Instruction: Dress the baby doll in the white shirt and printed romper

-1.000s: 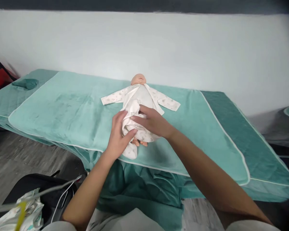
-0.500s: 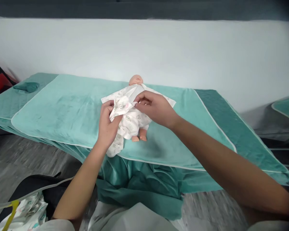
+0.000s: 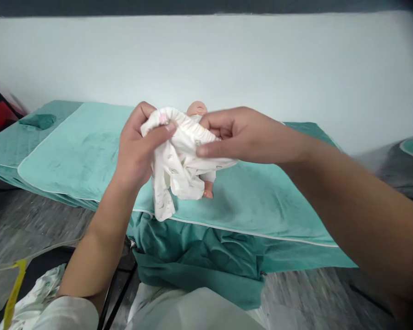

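Between my hands hangs a pair of white printed baby pants [image 3: 186,160] with a gathered elastic waistband, one leg dangling toward the bed's near edge. My left hand [image 3: 137,142] grips the waistband at its left end, thumb in front. My right hand [image 3: 227,135] pinches the waistband at the other side, slightly blurred. Behind the pants lies a baby doll [image 3: 197,108] on its back; its head shows above the cloth and one foot below. Most of its body is hidden by the pants and my hands.
The bed has a light green mat [image 3: 79,151] over a darker green cover [image 3: 192,247]. At lower left, a black chair [image 3: 37,275] bears white printed cloths [image 3: 37,293], near a yellow strap [image 3: 15,293]. A white wall [image 3: 206,59] stands behind the bed.
Both hands have risen toward me with the pants, lifting them off the doll's front. The pants, bunched before, now hang down with the waistband stretched between my hands.
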Motion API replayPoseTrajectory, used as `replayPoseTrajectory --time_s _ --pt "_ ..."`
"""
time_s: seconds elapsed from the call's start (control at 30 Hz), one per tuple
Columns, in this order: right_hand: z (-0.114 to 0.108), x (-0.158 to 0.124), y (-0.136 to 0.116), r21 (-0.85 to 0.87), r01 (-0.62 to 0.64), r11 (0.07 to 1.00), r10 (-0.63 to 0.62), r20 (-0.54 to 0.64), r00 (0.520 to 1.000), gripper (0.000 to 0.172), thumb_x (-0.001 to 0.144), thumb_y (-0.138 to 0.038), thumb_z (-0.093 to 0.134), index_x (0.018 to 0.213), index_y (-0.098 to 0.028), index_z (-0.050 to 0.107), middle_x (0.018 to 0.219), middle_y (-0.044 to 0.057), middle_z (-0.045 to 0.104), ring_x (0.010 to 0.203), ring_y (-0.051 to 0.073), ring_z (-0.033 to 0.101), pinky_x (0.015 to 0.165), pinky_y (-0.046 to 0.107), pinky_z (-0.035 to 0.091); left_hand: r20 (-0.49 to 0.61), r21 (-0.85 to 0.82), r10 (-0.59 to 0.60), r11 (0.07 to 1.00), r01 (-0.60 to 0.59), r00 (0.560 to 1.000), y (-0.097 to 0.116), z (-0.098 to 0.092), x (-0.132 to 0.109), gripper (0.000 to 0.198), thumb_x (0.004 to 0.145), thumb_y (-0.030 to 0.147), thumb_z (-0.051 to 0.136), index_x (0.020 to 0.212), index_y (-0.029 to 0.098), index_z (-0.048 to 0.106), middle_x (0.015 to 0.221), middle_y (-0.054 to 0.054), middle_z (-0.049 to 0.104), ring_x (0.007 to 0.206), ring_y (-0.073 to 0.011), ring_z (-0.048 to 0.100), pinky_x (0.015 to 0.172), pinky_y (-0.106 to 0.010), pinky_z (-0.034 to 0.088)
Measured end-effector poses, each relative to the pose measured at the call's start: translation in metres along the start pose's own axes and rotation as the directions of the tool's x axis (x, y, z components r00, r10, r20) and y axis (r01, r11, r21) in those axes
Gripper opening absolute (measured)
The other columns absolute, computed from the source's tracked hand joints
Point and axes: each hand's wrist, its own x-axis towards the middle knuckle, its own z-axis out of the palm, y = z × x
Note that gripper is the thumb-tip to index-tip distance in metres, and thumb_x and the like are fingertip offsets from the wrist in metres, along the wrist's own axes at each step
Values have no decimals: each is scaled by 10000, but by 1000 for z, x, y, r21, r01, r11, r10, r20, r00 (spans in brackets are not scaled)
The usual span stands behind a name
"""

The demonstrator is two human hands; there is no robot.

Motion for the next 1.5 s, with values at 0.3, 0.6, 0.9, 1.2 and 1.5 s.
replayPoseTrajectory --time_s 0.3,0.6,0.9,1.2,1.5 --pt "-2 -6 7 -97 189 977 -211 -343 915 309 933 -435 721 776 -196 604 651 -85 546 552 36 520 507 157 375 398 186 -406 914 362 822 9 0 -9 330 756 448 874 915 201 723 824 -24 731 912 -289 748 720 -355 604" --pt "-16 3 54 59 -16 998 28 -211 977 271 856 -457 796 850 -197 722 765 -11 679 710 146 657 654 282 536 311 23 -470 872 488 826 -34 8 5 431 825 518 794 1063 164 734 934 -64 776 919 -262 760 813 -382 627" --pt "8 5 65 471 66 879 41 -214 976 385 900 -584 732 924 -203 684 786 -3 680 673 133 643 564 233 526 283 -138 -414 875 464 865 -47 12 -3 552 799 607 799 1144 182 728 1012 -99 792 1132 -356 746 981 -485 619" --pt "11 -1 81 419 -123 900 218 -188 958 398 782 -563 842 944 -214 741 731 39 750 682 247 729 590 363 622 414 -155 -513 774 613 752 -58 15 -18 581 791 643 790 1145 187 723 972 -99 799 921 -334 789 776 -442 657" --pt "19 -25 123 473 -117 873 319 -372 872 402 825 -519 805 1094 -223 757 908 43 793 819 244 748 745 370 615 325 -165 -624 702 693 710 -84 21 -32 543 736 439 868 1174 153 723 1060 -113 805 990 -319 766 880 -413 602"
